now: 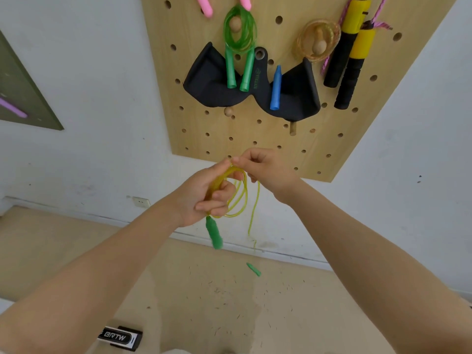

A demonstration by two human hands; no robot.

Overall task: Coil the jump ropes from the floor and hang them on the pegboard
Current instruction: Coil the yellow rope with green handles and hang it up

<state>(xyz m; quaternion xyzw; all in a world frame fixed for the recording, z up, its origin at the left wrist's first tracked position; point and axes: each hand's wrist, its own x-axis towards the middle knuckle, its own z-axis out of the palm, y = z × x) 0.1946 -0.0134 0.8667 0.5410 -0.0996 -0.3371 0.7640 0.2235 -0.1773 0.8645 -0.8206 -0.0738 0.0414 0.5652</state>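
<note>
I am looking down past two bare forearms toward a wooden pegboard on a white wall. My left hand is gripping a yellow jump rope, its fingers curled round several gathered loops, with one green handle dangling just below the fist. My right hand is pinching the top of the same coil between thumb and fingertips, touching the left hand. A loose strand is trailing down to the second green handle lying on the tan floor. On the board, a coiled green rope and an amber rope are hanging on pegs, beside black-and-yellow handles.
</note>
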